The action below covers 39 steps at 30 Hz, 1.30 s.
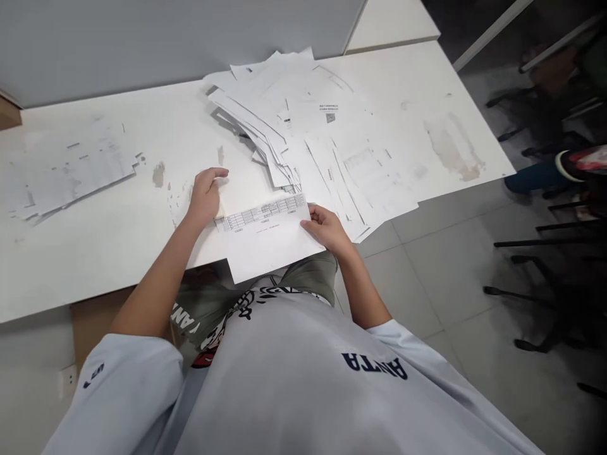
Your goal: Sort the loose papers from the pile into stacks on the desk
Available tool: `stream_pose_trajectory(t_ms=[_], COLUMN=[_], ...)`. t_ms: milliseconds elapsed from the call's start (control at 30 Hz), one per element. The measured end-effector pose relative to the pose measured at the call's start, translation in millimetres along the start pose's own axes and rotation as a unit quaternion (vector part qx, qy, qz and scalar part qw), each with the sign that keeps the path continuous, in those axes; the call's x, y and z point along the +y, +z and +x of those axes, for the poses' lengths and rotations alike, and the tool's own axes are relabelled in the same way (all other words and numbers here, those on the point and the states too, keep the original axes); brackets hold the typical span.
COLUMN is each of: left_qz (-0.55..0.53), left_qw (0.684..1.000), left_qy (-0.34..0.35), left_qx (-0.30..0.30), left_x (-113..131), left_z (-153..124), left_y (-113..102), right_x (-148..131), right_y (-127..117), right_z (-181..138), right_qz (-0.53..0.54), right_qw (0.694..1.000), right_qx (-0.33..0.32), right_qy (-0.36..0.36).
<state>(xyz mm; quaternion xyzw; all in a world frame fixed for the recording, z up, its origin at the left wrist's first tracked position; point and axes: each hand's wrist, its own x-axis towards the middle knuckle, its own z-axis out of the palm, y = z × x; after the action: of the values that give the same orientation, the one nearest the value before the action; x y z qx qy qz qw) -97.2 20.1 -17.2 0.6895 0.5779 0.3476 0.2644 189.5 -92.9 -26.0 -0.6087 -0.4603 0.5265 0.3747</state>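
Note:
A white sheet of paper (270,243) with a printed table along its far edge lies at the desk's front edge, its near part sticking out over my lap. My right hand (327,229) pinches its right edge between thumb and fingers. By the sheet's far left corner is my left hand (206,197), fingers stretched to the right and slightly curved, with nothing visible in them. Whether its underside touches the sheet is hidden. Just beyond both hands spreads a large messy pile of papers (294,107), some sheets folded or curled.
A flatter stack of papers (71,167) lies at the left of the white desk (175,136). A grey partition (165,44) stands behind. Stains mark the desktop at the right. Chair bases (545,297) and another person's leg (535,179) are on the right.

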Motion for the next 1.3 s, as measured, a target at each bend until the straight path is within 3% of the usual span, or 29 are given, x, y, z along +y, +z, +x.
stream_pose_trajectory(t_ms=[133,200,300,367,433,533,633,700,767,867,933,1000,1100,1167,1200,1300], left_qz=[0.004,0.008,0.047,0.118,0.174,0.204,0.223,0.222,0.216,0.205,0.194,0.188,0.198,0.206,0.207,0.182], left_qw=[0.992,0.980,0.969,0.970,0.962,0.956,0.960,0.962,0.963,0.964,0.966,0.966,0.962,0.961,0.961,0.971], left_qy=[0.059,0.085,0.060,-0.009,-0.061,-0.047,-0.001,0.008,0.013,0.018,0.008,-0.009,-0.018,-0.012,-0.009,-0.020], left_qx=[0.110,0.179,0.235,0.214,0.200,0.203,0.167,0.157,0.159,0.168,0.173,0.176,0.186,0.186,0.184,0.152], left_x=[18.7,15.5,-12.2,-36.8,-56.4,-68.5,-68.5,-69.3,-72.6,-79.4,-83.1,-85.3,-86.0,-85.3,-84.9,-83.6], left_z=[-13.7,-28.3,-58.6,-80.7,-98.9,-110.8,-108.3,-105.8,-105.7,-107.5,-107.2,-104.8,-97.8,-91.5,-88.2,-80.9], left_y=[-28.8,-51.2,-84.6,-100.2,-107.2,-105.8,-102.8,-103.4,-105.3,-107.5,-108.4,-109.2,-110.2,-110.7,-110.9,-111.1], right_x=[-17.7,-38.7,-79.6,-107.6,-133.3,-163.1,-178.2,-182.1,-183.9,-184.7,-181.7,-170.8,-132.7,-96.3,-77.5,-29.4], right_y=[-16.6,-33.4,-50.0,-39.2,-0.5,102.6,216.9,276.4,317.1,344.7,340.4,314.0,233.7,165.6,131.8,44.5], right_z=[-25.2,-42.8,-51.1,-32.9,3.1,68.9,122.4,145.7,159.6,167.8,165.4,154.6,120.1,88.0,71.7,33.7], right_qz=[0.029,0.019,0.005,-0.008,-0.035,-0.074,-0.095,-0.127,-0.163,-0.198,-0.208,-0.210,-0.217,-0.248,-0.276,-0.368], right_qw=[0.998,0.993,0.973,0.957,0.946,0.936,0.935,0.944,0.950,0.950,0.951,0.948,0.921,0.910,0.912,0.899], right_qx=[0.059,0.109,0.173,0.185,0.154,0.056,-0.018,-0.061,-0.101,-0.132,-0.133,-0.117,-0.060,0.003,0.049,0.204], right_qy=[-0.011,-0.048,-0.150,-0.222,-0.283,-0.341,-0.341,-0.298,-0.245,-0.201,-0.185,-0.207,-0.316,-0.333,-0.301,-0.117])
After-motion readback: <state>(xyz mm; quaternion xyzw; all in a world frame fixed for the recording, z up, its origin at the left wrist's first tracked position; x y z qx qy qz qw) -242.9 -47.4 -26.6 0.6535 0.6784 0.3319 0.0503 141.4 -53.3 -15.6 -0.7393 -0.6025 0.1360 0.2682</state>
